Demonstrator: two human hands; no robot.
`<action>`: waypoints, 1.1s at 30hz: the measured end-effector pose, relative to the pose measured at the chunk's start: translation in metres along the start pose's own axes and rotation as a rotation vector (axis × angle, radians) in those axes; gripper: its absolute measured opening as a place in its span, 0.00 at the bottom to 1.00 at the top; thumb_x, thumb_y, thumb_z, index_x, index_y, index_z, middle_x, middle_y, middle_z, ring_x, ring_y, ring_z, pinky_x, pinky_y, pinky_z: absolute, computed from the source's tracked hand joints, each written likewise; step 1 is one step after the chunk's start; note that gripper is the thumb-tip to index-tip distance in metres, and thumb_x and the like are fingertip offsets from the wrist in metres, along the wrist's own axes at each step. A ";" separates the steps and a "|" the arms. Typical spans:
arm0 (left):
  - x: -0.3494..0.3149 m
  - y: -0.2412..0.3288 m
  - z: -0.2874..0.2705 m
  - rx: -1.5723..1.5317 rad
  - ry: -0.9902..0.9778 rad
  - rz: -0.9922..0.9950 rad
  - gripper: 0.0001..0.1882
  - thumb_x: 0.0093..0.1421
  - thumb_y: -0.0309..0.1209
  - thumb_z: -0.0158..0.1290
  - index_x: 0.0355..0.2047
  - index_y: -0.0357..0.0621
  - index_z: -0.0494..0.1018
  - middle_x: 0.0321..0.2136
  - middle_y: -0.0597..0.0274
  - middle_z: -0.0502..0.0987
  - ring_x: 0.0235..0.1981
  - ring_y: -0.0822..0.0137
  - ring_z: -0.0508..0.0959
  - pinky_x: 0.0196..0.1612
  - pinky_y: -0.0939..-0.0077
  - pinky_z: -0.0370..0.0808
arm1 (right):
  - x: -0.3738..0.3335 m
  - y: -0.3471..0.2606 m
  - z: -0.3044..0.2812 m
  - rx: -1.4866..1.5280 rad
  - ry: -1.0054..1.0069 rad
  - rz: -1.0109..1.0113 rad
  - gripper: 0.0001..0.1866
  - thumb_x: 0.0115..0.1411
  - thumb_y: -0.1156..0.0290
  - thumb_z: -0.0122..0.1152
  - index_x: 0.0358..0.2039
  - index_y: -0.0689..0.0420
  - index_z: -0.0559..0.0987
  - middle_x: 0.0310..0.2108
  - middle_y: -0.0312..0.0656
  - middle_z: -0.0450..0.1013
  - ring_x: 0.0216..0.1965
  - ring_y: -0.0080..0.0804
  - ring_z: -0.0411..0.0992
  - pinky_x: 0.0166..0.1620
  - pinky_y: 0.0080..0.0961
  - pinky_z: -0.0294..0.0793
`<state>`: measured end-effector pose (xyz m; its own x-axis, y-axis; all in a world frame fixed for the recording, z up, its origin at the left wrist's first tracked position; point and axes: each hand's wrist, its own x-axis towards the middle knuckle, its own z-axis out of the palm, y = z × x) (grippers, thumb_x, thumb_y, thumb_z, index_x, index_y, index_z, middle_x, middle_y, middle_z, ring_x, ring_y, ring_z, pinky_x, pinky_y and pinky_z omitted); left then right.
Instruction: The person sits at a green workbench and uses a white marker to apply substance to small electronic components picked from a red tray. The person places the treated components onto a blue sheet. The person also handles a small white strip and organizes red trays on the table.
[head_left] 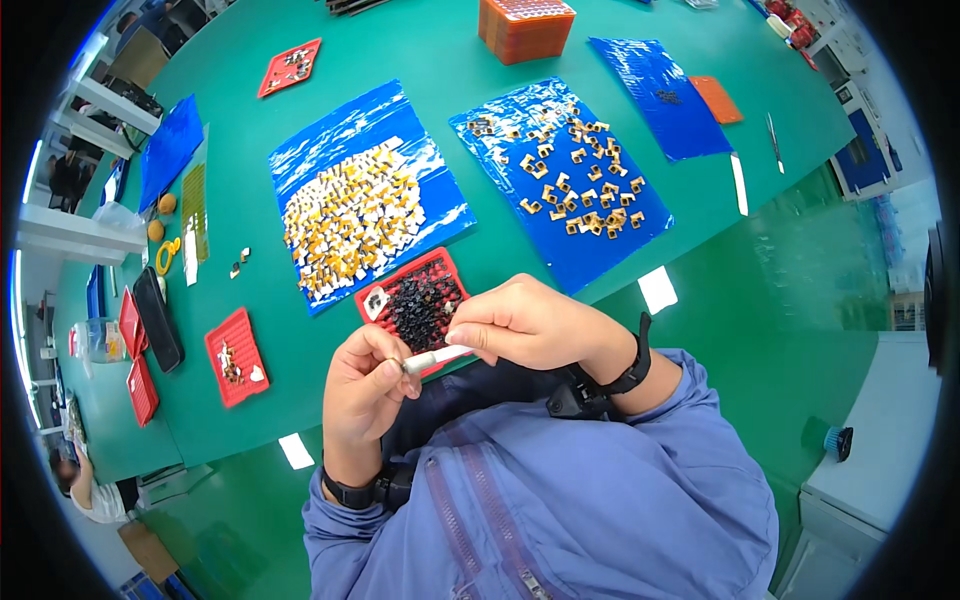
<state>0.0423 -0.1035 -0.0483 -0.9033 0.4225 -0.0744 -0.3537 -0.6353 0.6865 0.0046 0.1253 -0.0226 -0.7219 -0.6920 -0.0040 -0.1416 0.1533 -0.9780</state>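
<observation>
My left hand (365, 385) is closed, thumb and fingertips pinching a small part at the tip of a white pen-shaped tool (432, 359); that part is mostly hidden. The tool's other end is in my right hand (525, 322), whose fingers are curled round it. Just beyond both hands lies a red tray (402, 270) with a heap of small black pieces (420, 305) and a white piece (376, 303) in its corner. Many white-and-yellow pieces (355, 215) cover a blue sheet (345, 125) farther left. Square gold-coloured pieces (590, 195) are scattered over another blue sheet (582, 262).
On the green table (230, 130), a red tray (222, 345) with a few pieces lies left. Yellow scissors (168, 258) and a black case (157, 320) are farther left. Orange trays (525, 35) stand stacked at the back. Tweezers (775, 143) lie near the right edge.
</observation>
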 end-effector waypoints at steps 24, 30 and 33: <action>0.003 0.000 -0.004 -0.039 0.031 -0.021 0.05 0.61 0.26 0.52 0.32 0.38 0.67 0.23 0.58 0.72 0.26 0.69 0.75 0.30 0.77 0.75 | 0.007 -0.005 0.003 -0.161 0.163 -0.148 0.05 0.52 0.74 0.65 0.28 0.59 0.78 0.24 0.37 0.72 0.23 0.24 0.69 0.25 0.22 0.65; 0.002 0.001 -0.002 -0.004 0.068 0.055 0.04 0.60 0.23 0.52 0.33 0.37 0.67 0.26 0.57 0.74 0.27 0.68 0.76 0.30 0.77 0.75 | 0.007 -0.001 0.004 -0.275 0.301 -0.114 0.06 0.49 0.76 0.65 0.29 0.58 0.78 0.25 0.37 0.72 0.27 0.29 0.70 0.28 0.24 0.68; -0.001 0.002 0.000 0.378 0.095 0.266 0.04 0.57 0.19 0.54 0.32 0.35 0.69 0.28 0.55 0.76 0.29 0.66 0.78 0.33 0.77 0.77 | 0.005 0.004 0.011 -0.304 0.410 -0.175 0.08 0.47 0.77 0.66 0.31 0.57 0.80 0.25 0.38 0.72 0.26 0.31 0.71 0.28 0.24 0.70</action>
<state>0.0425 -0.1045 -0.0468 -0.9751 0.2046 0.0857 -0.0099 -0.4262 0.9046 0.0075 0.1150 -0.0287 -0.8667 -0.4024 0.2948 -0.4289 0.2995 -0.8522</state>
